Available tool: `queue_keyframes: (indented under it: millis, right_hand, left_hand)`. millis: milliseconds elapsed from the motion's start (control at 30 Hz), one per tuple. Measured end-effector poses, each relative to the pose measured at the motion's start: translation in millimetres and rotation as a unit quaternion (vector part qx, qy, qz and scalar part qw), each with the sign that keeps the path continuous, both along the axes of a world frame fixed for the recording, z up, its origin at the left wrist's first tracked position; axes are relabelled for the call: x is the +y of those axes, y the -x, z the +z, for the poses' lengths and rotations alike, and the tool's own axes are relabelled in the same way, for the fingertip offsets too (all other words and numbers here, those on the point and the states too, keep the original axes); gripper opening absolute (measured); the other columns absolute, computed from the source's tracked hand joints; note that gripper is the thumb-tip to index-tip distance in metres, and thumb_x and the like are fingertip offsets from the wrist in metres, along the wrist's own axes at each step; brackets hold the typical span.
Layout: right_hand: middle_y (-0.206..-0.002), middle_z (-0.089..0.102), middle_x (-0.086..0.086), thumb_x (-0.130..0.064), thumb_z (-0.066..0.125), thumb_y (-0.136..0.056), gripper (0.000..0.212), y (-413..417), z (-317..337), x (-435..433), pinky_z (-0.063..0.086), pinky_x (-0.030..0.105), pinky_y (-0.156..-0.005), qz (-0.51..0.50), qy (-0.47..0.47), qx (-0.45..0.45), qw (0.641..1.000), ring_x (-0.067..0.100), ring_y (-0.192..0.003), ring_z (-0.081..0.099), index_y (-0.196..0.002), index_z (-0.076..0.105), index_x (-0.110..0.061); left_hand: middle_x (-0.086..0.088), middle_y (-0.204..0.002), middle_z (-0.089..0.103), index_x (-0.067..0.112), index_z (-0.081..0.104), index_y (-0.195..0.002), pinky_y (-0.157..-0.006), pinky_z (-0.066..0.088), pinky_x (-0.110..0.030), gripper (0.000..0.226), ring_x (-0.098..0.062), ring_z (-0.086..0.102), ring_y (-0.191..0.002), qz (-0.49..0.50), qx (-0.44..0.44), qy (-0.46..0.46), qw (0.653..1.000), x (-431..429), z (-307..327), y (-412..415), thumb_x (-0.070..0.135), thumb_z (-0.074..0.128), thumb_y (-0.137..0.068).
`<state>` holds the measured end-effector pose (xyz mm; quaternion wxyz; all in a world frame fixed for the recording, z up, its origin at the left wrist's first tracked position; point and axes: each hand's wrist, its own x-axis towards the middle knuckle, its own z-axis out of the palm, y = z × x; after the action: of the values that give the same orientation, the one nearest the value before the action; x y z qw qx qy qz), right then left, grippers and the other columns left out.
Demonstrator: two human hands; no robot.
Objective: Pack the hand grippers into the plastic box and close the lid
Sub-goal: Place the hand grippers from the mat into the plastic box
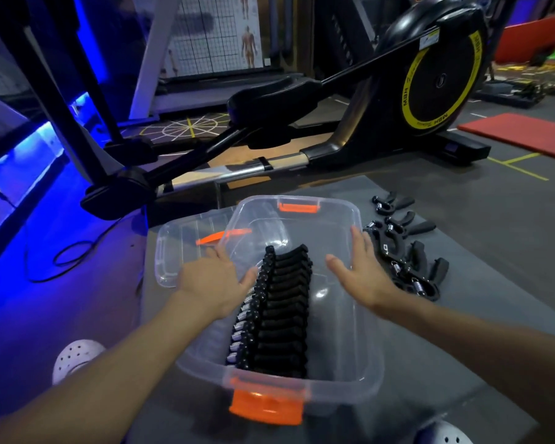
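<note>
Grippers (410, 261) beside the box (374, 363) look stiff and hefty, best taken by their handles. Left hand (212, 283) and right hand (362, 274) are spread, holding nothing.

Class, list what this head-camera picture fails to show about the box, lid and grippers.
1. Head view: packed grippers overlap too tightly to count; the left hand covers some.
2. Head view: loose grippers, partly hidden behind the right hand.
3. Head view: lid, partly behind the plastic box and left hand.
</note>
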<state>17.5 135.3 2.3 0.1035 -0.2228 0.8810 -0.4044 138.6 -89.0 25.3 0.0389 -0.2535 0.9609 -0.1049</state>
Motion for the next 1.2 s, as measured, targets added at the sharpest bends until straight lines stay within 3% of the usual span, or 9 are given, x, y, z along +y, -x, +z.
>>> queue_keyframes:
  millis: [167,300,400,467,667,767,867,1033,1200]
  right_hand:
    - [-0.164,0.001,0.001,-0.067,0.043,-0.085,0.092,50,8,-3,0.012,0.042,-0.122,0.103,-0.07,0.04,0.991,0.013,-0.15,0.002,-0.155,-0.001,-0.026]
    - [-0.164,0.008,0.0,-0.054,0.044,-0.095,0.078,63,4,-5,0.013,0.039,-0.122,0.11,-0.058,0.047,0.991,0.013,-0.15,0.007,-0.155,0.004,-0.024]
    - [-0.154,0.035,-0.001,-0.049,0.043,-0.098,0.07,74,7,4,0.028,0.038,-0.115,0.073,0.006,-0.001,0.997,0.019,-0.14,0.037,-0.155,0.009,-0.026]
    - [-0.137,0.053,-0.001,-0.044,0.041,-0.1,0.064,85,9,19,0.035,0.032,-0.105,0.021,0.012,0.002,1.0,0.019,-0.125,0.05,-0.155,0.014,-0.024]
    - [-0.105,0.063,0.009,-0.038,0.048,-0.098,0.054,118,-35,81,0.039,0.032,-0.083,-0.098,-0.051,0.006,0.994,0.026,-0.104,0.058,-0.145,0.031,-0.017]
    - [-0.122,0.061,0.014,-0.031,0.063,-0.092,0.057,125,-74,106,0.041,0.03,-0.089,-0.11,-0.086,-0.015,0.99,0.028,-0.113,0.057,-0.14,0.039,-0.011]
    - [-0.132,0.057,0.007,-0.041,0.074,-0.08,0.071,130,-113,118,0.043,0.041,-0.1,-0.085,-0.122,-0.026,0.989,0.026,-0.124,0.052,-0.138,0.042,-0.016]
    - [-0.141,0.05,-0.005,-0.058,0.071,-0.073,0.086,143,-137,113,0.032,0.04,-0.107,-0.065,-0.22,0.048,0.972,0.022,-0.136,0.028,-0.146,0.034,-0.03]
    - [-0.142,0.048,-0.013,-0.063,0.067,-0.074,0.085,149,-140,114,0.03,0.04,-0.102,-0.041,-0.263,0.121,0.956,0.022,-0.132,0.03,-0.147,0.034,-0.033]
  left_hand:
    - [-0.024,-0.136,0.049,-0.005,0.047,-0.132,-0.09,0.046,-0.044,0.082,-0.039,0.051,-0.122,0.018,-0.039,-0.052,0.998,33,15,-13,0.062,0.013,-0.097]
    - [-0.016,-0.118,0.062,0.009,0.065,-0.107,-0.072,0.041,-0.037,0.075,-0.032,0.061,-0.1,-0.021,-0.032,-0.02,0.999,29,29,-5,0.061,0.012,-0.097]
    - [-0.014,-0.131,0.054,0.013,0.054,-0.126,-0.082,0.041,-0.042,0.065,-0.034,0.055,-0.112,-0.064,0.034,0.009,0.997,34,37,22,0.058,0.018,-0.097]
    - [-0.012,-0.126,0.055,0.016,0.053,-0.122,-0.09,0.04,-0.045,0.056,-0.033,0.053,-0.114,-0.127,0.112,-0.025,0.985,56,39,45,0.055,0.023,-0.095]
    - [-0.009,-0.158,0.026,0.015,0.032,-0.147,-0.115,0.022,-0.042,0.058,-0.022,0.018,-0.146,-0.257,0.153,-0.165,0.94,133,13,100,0.048,0.03,-0.099]
    - [-0.01,-0.164,0.002,0.008,0.01,-0.154,-0.122,0.006,-0.036,0.07,-0.018,-0.002,-0.151,-0.261,0.091,-0.173,0.945,145,-10,113,0.051,0.024,-0.1]
    - [-0.008,-0.163,-0.009,0.007,0.001,-0.154,-0.12,-0.004,-0.03,0.078,-0.014,-0.011,-0.149,-0.266,0.089,-0.162,0.946,146,-24,113,0.055,0.011,-0.094]
    - [0.001,-0.161,-0.02,0.013,-0.008,-0.154,-0.116,-0.012,-0.023,0.077,-0.006,-0.023,-0.145,-0.26,0.11,-0.21,0.936,147,-25,108,0.058,0.01,-0.093]
    - [0.004,-0.16,-0.022,0.016,-0.011,-0.153,-0.113,-0.015,-0.02,0.087,-0.001,-0.027,-0.143,-0.26,0.126,-0.219,0.932,147,-30,109,0.062,-0.004,-0.079]
